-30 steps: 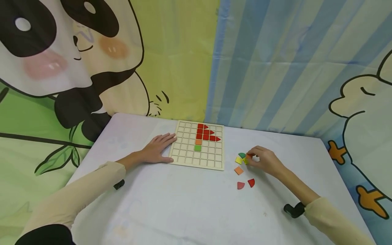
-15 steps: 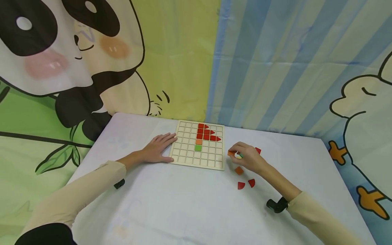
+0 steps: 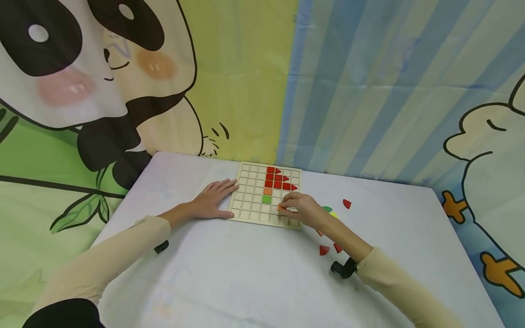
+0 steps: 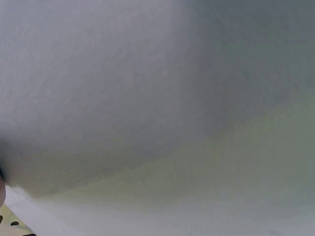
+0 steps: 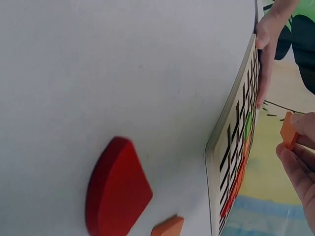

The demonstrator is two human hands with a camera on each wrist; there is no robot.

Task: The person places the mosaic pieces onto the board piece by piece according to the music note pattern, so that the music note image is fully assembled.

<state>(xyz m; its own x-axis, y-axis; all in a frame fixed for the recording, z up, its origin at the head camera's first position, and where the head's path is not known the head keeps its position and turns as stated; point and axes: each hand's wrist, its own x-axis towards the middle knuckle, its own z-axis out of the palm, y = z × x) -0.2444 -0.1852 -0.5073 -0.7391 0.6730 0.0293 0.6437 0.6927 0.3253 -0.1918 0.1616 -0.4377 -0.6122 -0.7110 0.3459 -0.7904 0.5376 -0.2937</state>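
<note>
My right hand (image 3: 304, 210) pinches a small orange square tile (image 5: 288, 132) between thumb and fingers, above the lower right part of a pale wooden grid board (image 3: 250, 205). In the right wrist view a gap shows between the tile and the board. With fingers stretched out, my left hand (image 3: 211, 199) rests at the board's left edge. Red squares and points (image 3: 277, 178) lie in the board's upper cells; below them are an orange square (image 3: 268, 191) and a green square (image 3: 267, 199). The left wrist view holds mostly blurred tabletop.
Right of the board lie loose tiles: a green one (image 3: 326, 208), a yellow one (image 3: 334, 214), an orange one (image 3: 319, 233), partly hidden by the right arm, and red quarter-rounds (image 3: 324, 250). Another red quarter-round (image 3: 347, 203) lies farther back. A patterned cloth backdrop (image 3: 246, 82) stands behind the white table.
My right hand has moved left from the loose tiles to over the board, carrying the orange square tile. The red quarter-round at the back right is uncovered. My left hand has stayed put.
</note>
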